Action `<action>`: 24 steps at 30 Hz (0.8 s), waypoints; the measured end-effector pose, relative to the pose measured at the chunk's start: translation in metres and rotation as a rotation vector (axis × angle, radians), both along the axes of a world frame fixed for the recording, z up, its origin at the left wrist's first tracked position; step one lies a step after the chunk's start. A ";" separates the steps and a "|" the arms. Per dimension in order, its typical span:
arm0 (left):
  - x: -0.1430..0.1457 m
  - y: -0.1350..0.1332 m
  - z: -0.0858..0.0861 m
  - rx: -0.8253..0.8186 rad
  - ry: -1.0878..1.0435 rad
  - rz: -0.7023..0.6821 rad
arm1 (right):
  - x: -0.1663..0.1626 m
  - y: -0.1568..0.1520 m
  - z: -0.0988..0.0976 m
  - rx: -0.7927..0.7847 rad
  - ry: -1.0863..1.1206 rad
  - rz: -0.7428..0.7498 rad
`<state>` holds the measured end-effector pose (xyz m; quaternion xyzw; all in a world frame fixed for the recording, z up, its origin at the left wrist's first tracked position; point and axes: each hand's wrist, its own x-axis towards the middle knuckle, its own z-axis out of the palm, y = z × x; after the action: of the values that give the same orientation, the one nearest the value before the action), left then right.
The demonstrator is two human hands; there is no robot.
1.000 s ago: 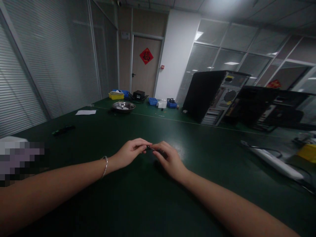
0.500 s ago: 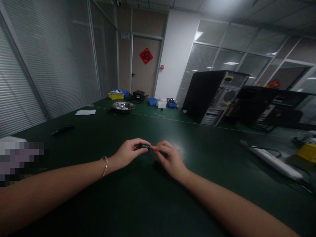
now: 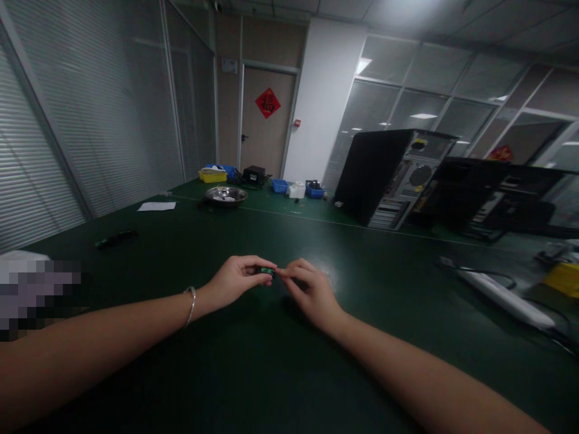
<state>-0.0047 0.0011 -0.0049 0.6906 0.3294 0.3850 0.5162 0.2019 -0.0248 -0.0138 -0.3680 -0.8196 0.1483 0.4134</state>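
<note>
Head view: left hand (image 3: 235, 282) pinches small dark green part (image 3: 266, 270) above green counter (image 3: 253, 374); right hand (image 3: 310, 289) fingertips touch its right end, fingers curled together.

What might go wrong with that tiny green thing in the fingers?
The small green part is held only by fingertips of the left hand, the right hand touching its end, so it might slip. The table is dark green and the room dim, so a dropped part could be hard to spot.
</note>
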 end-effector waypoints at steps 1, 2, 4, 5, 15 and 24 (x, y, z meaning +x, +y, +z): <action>0.001 -0.001 0.001 -0.023 -0.011 0.001 | 0.000 0.000 0.000 0.000 0.009 0.006; 0.001 -0.001 0.002 -0.042 -0.017 0.003 | 0.000 0.000 0.000 -0.002 0.015 0.011; 0.001 -0.001 0.003 -0.073 -0.020 0.000 | 0.000 0.000 0.000 -0.004 0.026 0.021; 0.000 -0.001 0.003 -0.086 -0.019 -0.003 | 0.000 0.000 -0.001 -0.004 0.032 0.025; -0.001 0.002 -0.002 -0.102 -0.043 0.012 | -0.002 0.001 -0.003 -0.006 0.061 0.012; -0.001 0.006 -0.008 -0.097 -0.054 -0.011 | -0.001 0.000 -0.002 0.001 0.049 0.023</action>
<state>-0.0059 0.0072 -0.0129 0.6558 0.3300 0.3841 0.5600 0.2005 -0.0245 -0.0156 -0.3544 -0.8136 0.1615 0.4317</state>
